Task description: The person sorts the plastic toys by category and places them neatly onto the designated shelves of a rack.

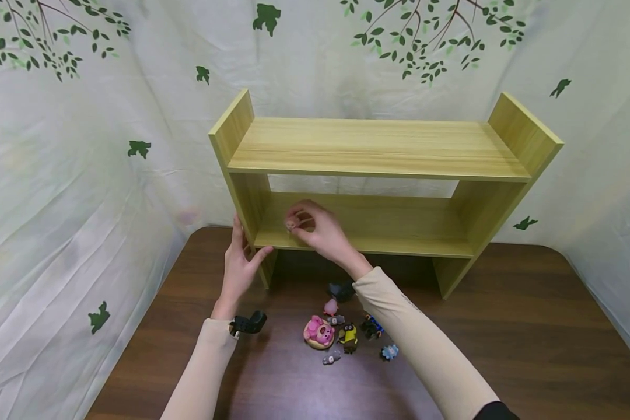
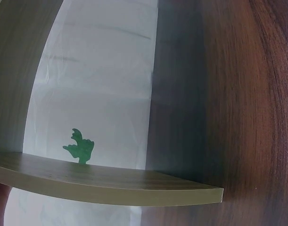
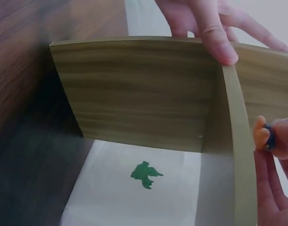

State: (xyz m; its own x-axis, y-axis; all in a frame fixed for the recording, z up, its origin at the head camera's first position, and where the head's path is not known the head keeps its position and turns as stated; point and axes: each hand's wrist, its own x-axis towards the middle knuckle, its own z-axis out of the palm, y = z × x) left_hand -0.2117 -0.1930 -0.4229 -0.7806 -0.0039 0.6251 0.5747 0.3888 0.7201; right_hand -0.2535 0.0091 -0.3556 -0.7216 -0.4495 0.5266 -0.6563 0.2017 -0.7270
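Observation:
In the head view, my right hand [image 1: 322,230] pinches a small toy figure [image 1: 291,223] over the left part of the lower board of a wooden shelf [image 1: 378,149]. The right wrist view shows this toy figure [image 3: 261,136] as orange with a dark blue part; the fingers hide the rest. At the shelf's left side panel, my left hand [image 1: 240,265] grips the wood. Its thumb [image 3: 225,51] lies on the lower board's front edge, and the fingers reach along the panel's outer face.
Several small toys lie on the brown table in front of the shelf: a pink bear on a round base [image 1: 318,332], a yellow-and-brown figure [image 1: 348,337], a light blue piece [image 1: 389,352] and a dark toy [image 1: 341,290]. A leaf-printed cloth [image 1: 152,105] hangs behind.

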